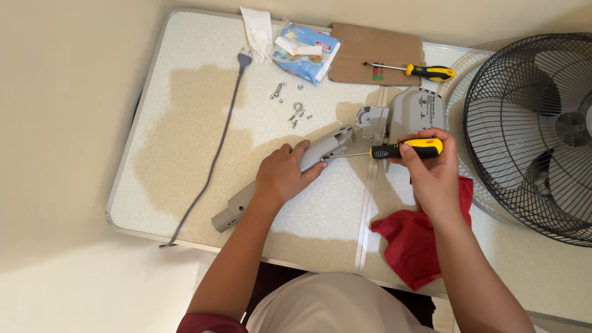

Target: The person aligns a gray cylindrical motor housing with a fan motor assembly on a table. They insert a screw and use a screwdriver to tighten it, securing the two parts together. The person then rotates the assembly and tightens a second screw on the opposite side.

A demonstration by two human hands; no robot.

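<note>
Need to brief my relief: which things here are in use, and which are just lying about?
In use: left hand pressing grey fan neck; right hand gripping screwdriver; motor housing.

Lying about: second screwdriver, loose screws, tissue pack, red cloth, power cord.

We see a pale speckled folding table (185, 123) bearing a grey power cord (216, 148), loose screws (290, 105), a tissue pack (306, 52), cardboard (376, 46), a spare screwdriver (419, 72), a red cloth (419, 240), a grey fan neck (246, 200) and a fan (530, 129).
</note>
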